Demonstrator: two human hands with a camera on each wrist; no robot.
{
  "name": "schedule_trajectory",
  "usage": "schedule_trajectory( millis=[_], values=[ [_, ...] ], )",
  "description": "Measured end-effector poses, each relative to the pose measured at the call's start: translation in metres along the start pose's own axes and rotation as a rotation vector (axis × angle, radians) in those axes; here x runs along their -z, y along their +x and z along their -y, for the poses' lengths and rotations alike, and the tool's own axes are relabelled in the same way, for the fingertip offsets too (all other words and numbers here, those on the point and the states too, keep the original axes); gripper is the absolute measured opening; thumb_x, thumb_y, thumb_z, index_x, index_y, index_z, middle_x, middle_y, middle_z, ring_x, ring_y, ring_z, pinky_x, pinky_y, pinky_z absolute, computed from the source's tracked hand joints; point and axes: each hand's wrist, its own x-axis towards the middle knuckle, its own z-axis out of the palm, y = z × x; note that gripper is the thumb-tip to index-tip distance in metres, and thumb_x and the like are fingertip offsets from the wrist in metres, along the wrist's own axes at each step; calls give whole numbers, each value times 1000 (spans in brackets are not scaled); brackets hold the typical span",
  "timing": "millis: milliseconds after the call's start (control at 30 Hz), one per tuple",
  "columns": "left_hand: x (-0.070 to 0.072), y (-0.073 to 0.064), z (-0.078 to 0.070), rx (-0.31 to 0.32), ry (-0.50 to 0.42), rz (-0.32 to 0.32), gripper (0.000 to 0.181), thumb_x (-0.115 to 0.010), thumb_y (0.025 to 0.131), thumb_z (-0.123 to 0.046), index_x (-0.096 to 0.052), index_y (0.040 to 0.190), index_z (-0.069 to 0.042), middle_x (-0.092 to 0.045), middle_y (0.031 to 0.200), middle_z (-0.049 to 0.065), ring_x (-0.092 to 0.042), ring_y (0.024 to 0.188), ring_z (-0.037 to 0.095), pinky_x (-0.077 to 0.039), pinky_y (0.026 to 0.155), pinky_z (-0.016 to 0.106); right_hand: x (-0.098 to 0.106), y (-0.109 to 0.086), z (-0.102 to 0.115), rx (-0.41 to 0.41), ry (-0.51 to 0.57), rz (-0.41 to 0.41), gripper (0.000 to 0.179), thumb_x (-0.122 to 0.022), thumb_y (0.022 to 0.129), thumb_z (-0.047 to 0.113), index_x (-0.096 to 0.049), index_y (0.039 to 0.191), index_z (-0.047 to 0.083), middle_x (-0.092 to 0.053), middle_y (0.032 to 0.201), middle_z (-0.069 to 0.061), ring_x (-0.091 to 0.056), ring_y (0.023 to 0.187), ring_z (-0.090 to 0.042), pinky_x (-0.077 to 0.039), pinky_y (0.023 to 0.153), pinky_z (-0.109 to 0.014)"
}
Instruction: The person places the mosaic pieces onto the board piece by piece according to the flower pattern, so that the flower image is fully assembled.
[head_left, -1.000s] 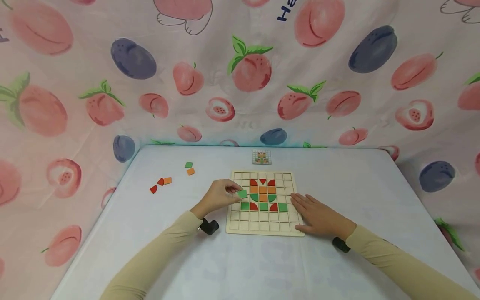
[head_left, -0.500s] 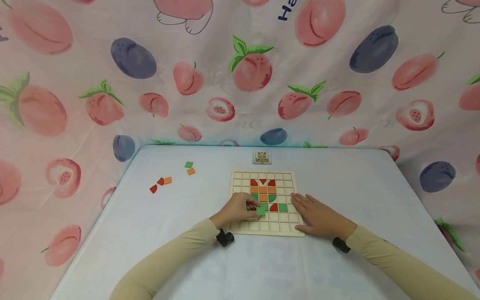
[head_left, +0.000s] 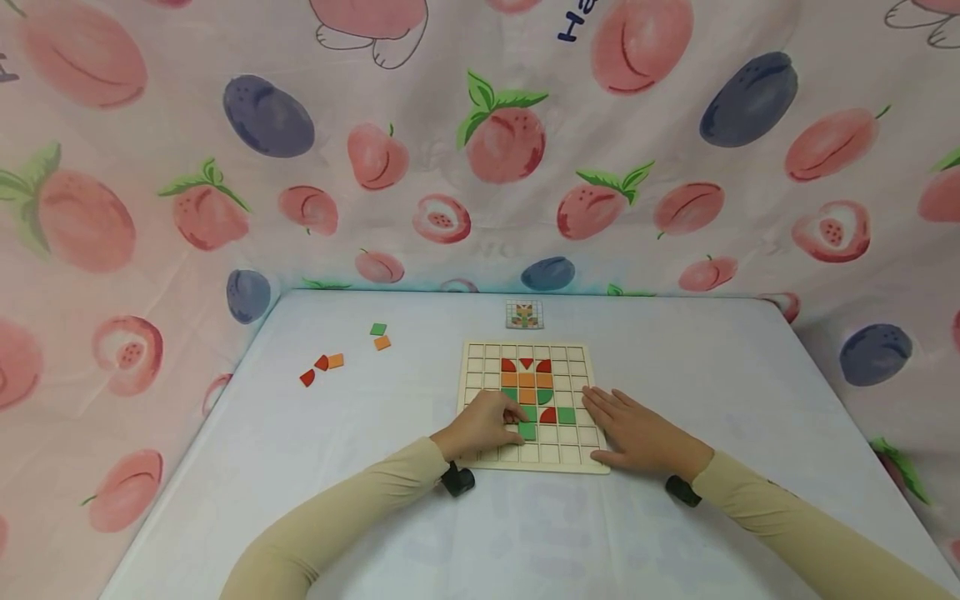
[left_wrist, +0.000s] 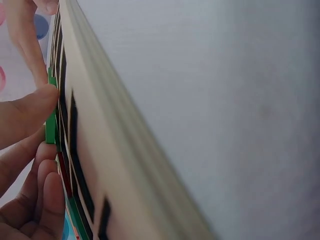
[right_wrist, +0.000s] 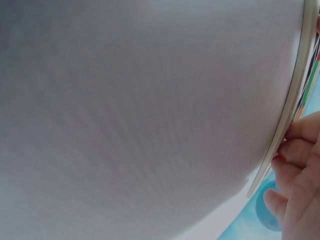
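Observation:
My left hand pinches a green square tile between thumb and finger, over the lower middle of a pale wooden grid board. In the left wrist view the tile is at the board's face, seen nearly edge-on. The board bears red, orange and green pieces, among them an orange tile and a green tile; my left hand hides some on the left. My right hand rests with straight fingers on the board's right edge.
A small pattern card lies behind the board. Loose on the left of the white table are a green square, two orange squares, one of them nearer the board, and two red quarter-round pieces, one farther left.
My left hand has moved right and toward the near side with the green tile, from the board's left part to a lower middle cell. The right hand has stayed in place.

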Motion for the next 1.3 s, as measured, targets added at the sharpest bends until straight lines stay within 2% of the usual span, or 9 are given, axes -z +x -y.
schedule_trajectory(
  millis=[367,667,867,1000,1100,1200,1300],
  values=[
    [1,0,-1,-1,-40,17,25,-83,69,-14,-75,92,-7,-71,84,1,-55,71,7,-46,65,14,-1,1,0,-20,10,38,82,-52,89,54,-32,144,-4,-29,152,-17,-30,140,-32,-29,112,-49],
    [2,-3,6,11,-83,5,27,-81,72,-18,-74,96,-9,-71,90,-2,-56,73,0,-48,68,15,-1,0,0,-15,3,35,81,-51,90,54,-32,144,-3,-29,153,-17,-30,140,-32,-28,112,-49],
    [8,-3,10,17,-174,22,24,-80,73,-16,-74,96,-8,-71,87,-1,-58,72,2,-50,67,16,-2,0,0,-13,-6,34,81,-50,90,55,-32,144,-3,-29,152,-17,-30,140,-32,-28,112,-49],
    [17,-5,13,42,-202,44,26,-79,75,-16,-74,99,-9,-72,92,0,-61,77,5,-51,70,16,-2,0,0,-13,-2,31,81,-51,90,55,-31,144,-3,-29,153,-17,-29,141,-32,-28,113,-48],
    [29,-7,17,42,-246,55,32,-79,75,-16,-72,104,-7,-71,101,4,-64,84,11,-52,75,17,-1,-1,1,-17,3,30,81,-51,90,54,-31,144,-3,-29,153,-17,-29,141,-32,-28,113,-48],
    [42,-10,25,8,-284,50,36,-78,76,-15,-69,109,-4,-69,107,9,-65,92,19,-53,81,21,0,0,1,-20,10,31,81,-52,90,54,-31,144,-3,-29,153,-17,-29,141,-32,-28,112,-49],
    [59,-13,35,-31,-262,16,38,-77,77,-13,-68,112,-3,-68,110,11,-64,98,24,-53,86,26,-1,0,0,-24,12,37,81,-51,90,54,-31,145,-3,-28,153,-17,-28,141,-32,-27,113,-49]
  ],
)
